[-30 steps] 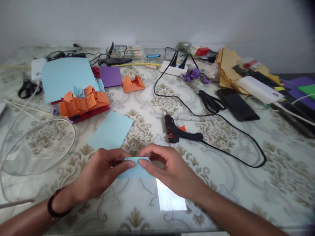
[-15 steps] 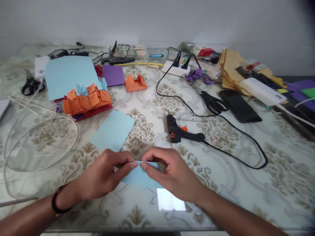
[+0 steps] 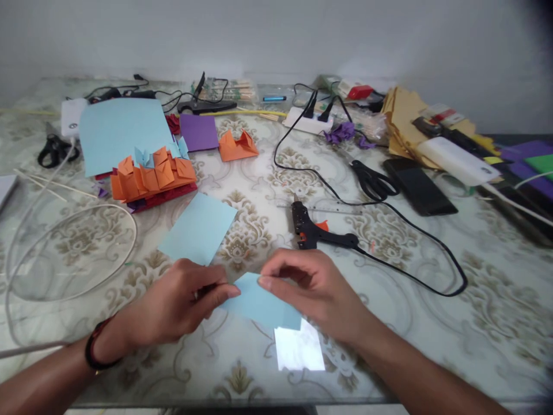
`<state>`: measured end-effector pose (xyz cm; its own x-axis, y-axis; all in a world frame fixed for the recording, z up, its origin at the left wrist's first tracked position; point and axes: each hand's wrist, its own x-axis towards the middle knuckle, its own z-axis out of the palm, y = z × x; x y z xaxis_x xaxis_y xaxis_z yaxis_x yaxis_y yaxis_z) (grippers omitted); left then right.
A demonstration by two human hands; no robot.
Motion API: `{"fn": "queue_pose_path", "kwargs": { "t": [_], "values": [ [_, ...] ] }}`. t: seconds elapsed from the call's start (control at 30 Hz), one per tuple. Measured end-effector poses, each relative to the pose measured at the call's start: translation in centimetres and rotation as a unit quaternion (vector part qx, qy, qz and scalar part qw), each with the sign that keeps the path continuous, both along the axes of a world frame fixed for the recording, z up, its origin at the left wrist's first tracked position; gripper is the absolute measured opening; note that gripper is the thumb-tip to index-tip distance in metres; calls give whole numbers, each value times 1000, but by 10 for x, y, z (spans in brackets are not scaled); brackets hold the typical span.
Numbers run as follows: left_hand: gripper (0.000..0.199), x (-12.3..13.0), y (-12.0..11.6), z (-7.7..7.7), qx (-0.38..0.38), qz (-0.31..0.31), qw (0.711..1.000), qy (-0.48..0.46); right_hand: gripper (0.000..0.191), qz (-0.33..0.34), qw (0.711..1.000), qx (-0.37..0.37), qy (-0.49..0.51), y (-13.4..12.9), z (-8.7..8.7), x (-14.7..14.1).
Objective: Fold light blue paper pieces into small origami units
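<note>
Between my hands, above the near part of the table, is a light blue sheet of paper (image 3: 263, 305), tilted so its right corner hangs lower. My left hand (image 3: 194, 300) pinches its left edge between thumb and fingers. At its upper edge, my right hand (image 3: 302, 282) grips the paper with thumb and forefinger; the other fingers curl behind. A second light blue paper (image 3: 199, 227) lies flat just beyond my left hand. Past my right hand rests a black glue gun (image 3: 319, 227) with an orange trigger.
Folded orange paper pieces (image 3: 155, 176) stand at the left, before a large blue sheet (image 3: 125, 132). A purple square (image 3: 199, 132) and one orange folded piece (image 3: 237, 145) lie behind. Black scissors (image 3: 374, 180), a phone (image 3: 419, 185) and a power strip (image 3: 309, 120) sit further right.
The blue paper has turned and tilted, showing more of its surface. My right hand has moved slightly right and up along it; my left hand has shifted slightly left.
</note>
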<state>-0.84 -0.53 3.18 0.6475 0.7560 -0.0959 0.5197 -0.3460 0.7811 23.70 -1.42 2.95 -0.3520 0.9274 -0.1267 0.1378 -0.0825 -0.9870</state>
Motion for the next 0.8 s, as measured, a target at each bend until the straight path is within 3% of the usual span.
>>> {"fn": "queue_pose_path", "kwargs": {
  "t": [0.07,0.13,0.2,0.27,0.4,0.5,0.67,0.8],
  "values": [
    [43,-3,3,3,16,24,1000,5,21,-65,998,13,7,4,2,8],
    [46,-3,5,6,-15,68,998,1,21,-115,993,29,6,6,2,13],
    [48,-2,7,8,-67,120,990,-25,18,-90,996,20,6,5,1,10],
    [47,1,6,8,-106,138,983,-62,16,-18,1000,1,8,1,-2,3],
    [30,6,1,3,-158,68,984,-38,15,47,999,-16,-10,-8,-9,-12],
    [36,6,-2,-3,-153,76,985,-13,16,46,999,-25,-17,-8,-12,-14],
    [41,2,0,-7,-122,151,980,-39,29,7,999,-39,-30,-4,-12,-9],
    [32,3,-1,-9,-176,105,979,-25,29,4,999,-28,-45,-3,-12,-10]
  ]
}}
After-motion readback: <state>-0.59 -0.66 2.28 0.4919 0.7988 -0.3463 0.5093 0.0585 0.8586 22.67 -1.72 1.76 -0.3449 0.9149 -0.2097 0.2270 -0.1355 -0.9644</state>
